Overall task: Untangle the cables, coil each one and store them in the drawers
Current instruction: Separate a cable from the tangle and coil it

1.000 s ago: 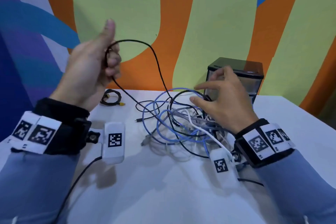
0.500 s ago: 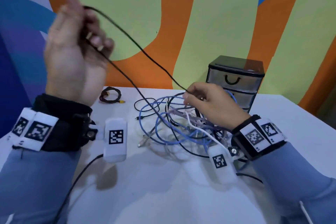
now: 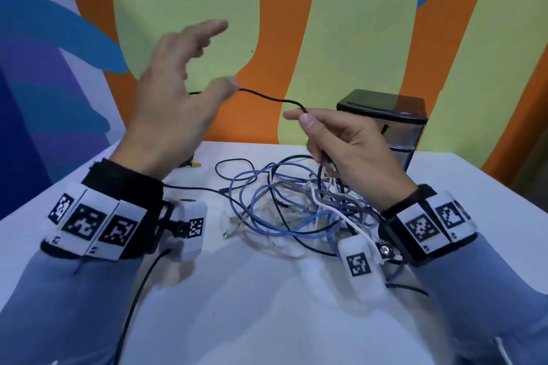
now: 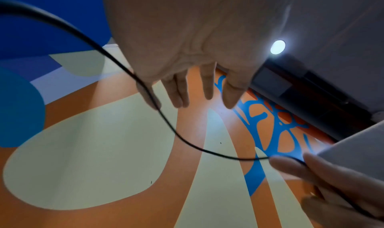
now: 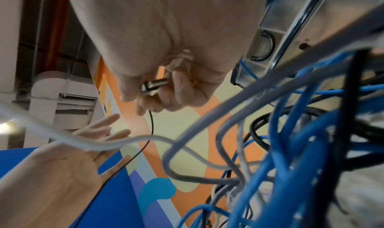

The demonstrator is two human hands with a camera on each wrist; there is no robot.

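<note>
Head view: right hand (image 3: 353,148) pinching one black cable (image 3: 268,97), left hand (image 3: 175,92) seemingly spread.

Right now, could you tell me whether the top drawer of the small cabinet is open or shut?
Shut: the top drawer sits flush in the black drawer cabinet, its handle facing out.

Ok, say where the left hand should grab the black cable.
Pinch the black cable on its airborne span left of the right hand, which pinches it. Bring the left hand in from the left: that stretch hangs clear of the tangle.
</note>
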